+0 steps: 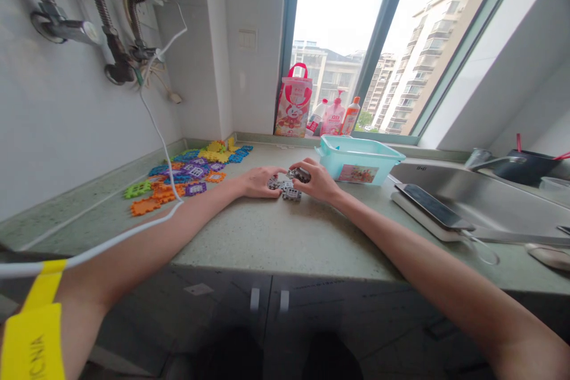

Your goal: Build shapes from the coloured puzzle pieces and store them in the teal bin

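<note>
Grey interlocking plastic tiles [288, 187] lie in a small cluster on the pale green speckled worktop [285, 231], just left of the turquoise plastic tub [358, 159] and a little nearer the worktop's front edge. Both hands meet over them. The left hand [257, 181] rests palm down on the far side of the cluster from the tub, its fingers loosely stretched and its fingertips touching the grey tiles. Whether it grips any I cannot tell. The right hand [319, 181] sits between the cluster and the tub, its fingers curled narrow and pinched around one darker tile at the top of the heap.

Well to the left of the tub, against the white wall, a spread of bright foam-like puzzle tiles [187, 173] in orange, purple, blue, yellow and green covers the worktop, and a white cable [157, 130] hangs down across it. Behind the tub, on the window sill, stand a pink and white bag [294, 104] and a few plastic bottles [335, 116]. To the tub's right a dark phone [428, 204] lies on a flat white slab beside the steel sink [485, 199].
</note>
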Motion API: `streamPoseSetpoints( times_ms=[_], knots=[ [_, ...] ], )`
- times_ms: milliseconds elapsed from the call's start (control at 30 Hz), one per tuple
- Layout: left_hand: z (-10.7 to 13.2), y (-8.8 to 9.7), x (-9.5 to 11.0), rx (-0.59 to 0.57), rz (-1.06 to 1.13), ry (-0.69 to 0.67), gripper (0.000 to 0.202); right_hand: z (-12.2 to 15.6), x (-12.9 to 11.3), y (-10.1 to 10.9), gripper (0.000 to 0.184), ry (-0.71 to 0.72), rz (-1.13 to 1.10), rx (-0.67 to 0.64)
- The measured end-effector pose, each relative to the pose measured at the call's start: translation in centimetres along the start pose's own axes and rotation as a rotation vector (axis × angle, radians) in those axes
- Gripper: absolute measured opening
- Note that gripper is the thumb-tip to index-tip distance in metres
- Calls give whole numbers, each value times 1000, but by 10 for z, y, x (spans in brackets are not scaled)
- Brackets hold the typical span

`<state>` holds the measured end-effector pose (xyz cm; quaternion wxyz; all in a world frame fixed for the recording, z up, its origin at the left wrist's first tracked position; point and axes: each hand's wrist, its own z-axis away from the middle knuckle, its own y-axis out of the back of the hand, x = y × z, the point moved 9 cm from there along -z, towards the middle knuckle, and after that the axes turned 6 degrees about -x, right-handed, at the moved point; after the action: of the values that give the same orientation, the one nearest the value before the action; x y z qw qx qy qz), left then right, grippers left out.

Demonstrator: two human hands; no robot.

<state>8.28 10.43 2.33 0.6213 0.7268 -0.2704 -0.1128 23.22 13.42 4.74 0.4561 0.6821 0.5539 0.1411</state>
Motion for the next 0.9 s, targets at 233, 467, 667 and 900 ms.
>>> streamPoseSetpoints(
  times_ms=[233,467,667,900],
  knots=[
    [0,-2,0,-3,16,25,74,7,0,-33,47,-73,42,-357],
    [0,-1,2,-15,25,33,70,10,-10,-34,68,-28,79,-356],
    [0,0,6,-18,-5,-10,58,10,-9,-33,71,-112,47,-352],
    [0,0,1,-24,-81,60,54,12,-16,-27,70,-60,6,-266]
  ],
)
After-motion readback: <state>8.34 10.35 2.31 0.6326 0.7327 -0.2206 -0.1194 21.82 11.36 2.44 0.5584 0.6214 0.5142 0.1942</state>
